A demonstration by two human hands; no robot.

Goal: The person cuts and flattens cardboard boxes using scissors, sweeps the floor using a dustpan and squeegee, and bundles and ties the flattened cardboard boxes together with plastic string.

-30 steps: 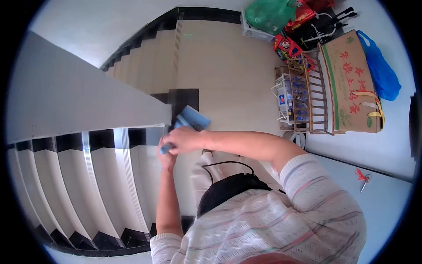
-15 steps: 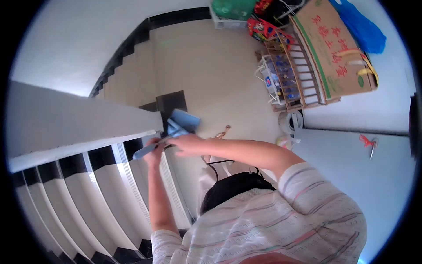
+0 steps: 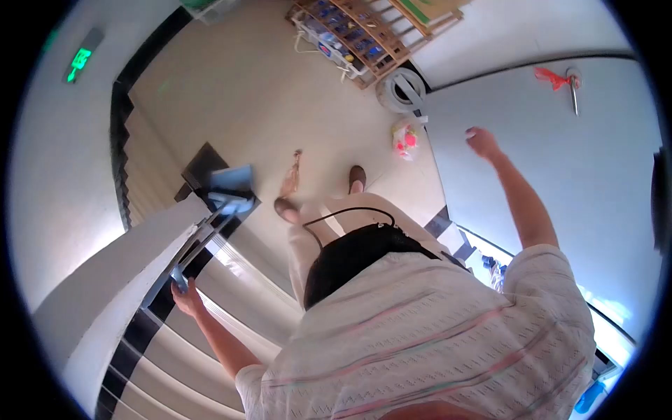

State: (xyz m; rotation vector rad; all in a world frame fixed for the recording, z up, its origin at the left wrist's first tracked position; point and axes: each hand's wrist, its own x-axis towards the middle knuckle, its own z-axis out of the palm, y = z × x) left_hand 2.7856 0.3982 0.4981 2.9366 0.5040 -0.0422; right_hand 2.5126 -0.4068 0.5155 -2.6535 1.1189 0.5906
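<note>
Right hand point(image 3: 484, 145) swung from near my left out to my right, in front of the pale blue-grey door point(image 3: 504, 196) in view. Camera turned too: brown cardboard carton point(image 3: 437, 8) was down to an edge at the top, its red Chinese characters out of frame. Green-lit wall sign point(image 3: 80, 63) had come in: arrow mark readable, rest blurred. White label with blue and red mark point(image 3: 324, 48) on the wooden rack's crate, too small to read.

Left hand point(image 3: 187, 299) was closed around the blue grip point(image 3: 180, 279) of a long-handled blue plastic dustpan point(image 3: 231, 178). Pan sat over black floor tile, by the end of the grey-white stair wall point(image 3: 133, 259). Hands well apart; right fingers part curled, couldn't tell if they held anything.
</note>
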